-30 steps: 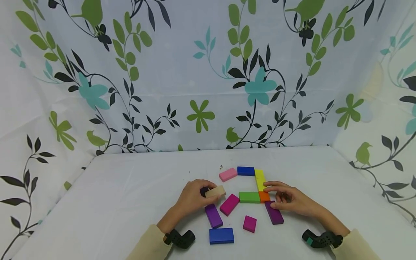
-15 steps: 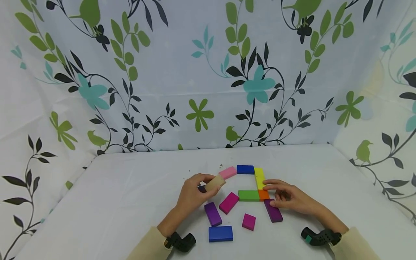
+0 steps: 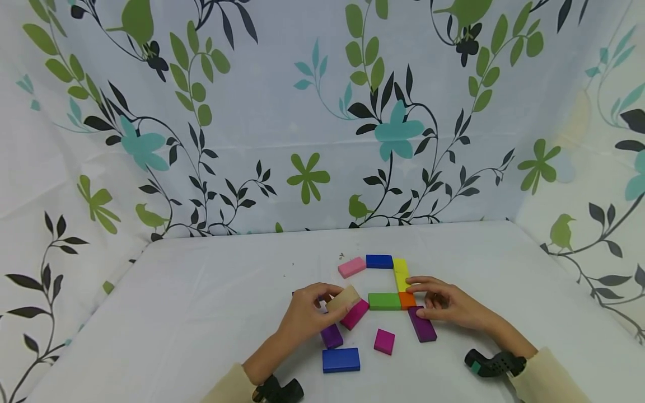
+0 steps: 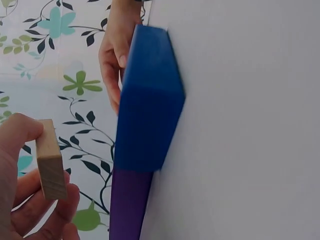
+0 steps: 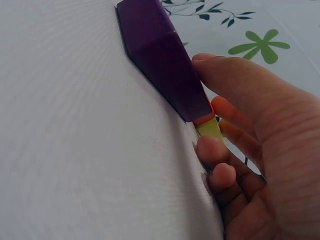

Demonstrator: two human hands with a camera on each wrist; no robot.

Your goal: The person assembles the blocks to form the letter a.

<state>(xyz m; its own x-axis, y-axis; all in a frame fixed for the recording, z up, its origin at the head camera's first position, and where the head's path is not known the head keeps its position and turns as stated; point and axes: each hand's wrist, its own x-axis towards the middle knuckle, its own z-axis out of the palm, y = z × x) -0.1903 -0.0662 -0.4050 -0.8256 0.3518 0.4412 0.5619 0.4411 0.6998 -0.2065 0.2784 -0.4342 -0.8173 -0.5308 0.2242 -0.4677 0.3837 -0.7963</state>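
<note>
"While the left hand (image 3: 308, 312) pinches the plain wooden block (image 3: 343, 299) above the tabletop (image 3: 211, 296), how's the right hand (image 3: 450, 303)?"
"Relaxed, fingers loosely bent, thumb touching the dark purple block (image 3: 423, 327), fingertips beside the yellow block (image 3: 400, 271)!"

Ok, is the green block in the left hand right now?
No, the left hand holds the plain wooden block, while the green block lies on the table beside the orange block.

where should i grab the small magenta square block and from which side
Probably by two opposite side faces, from above: the small magenta block is compact, straight-sided and sits apart on the white table, with free space all round.
</note>
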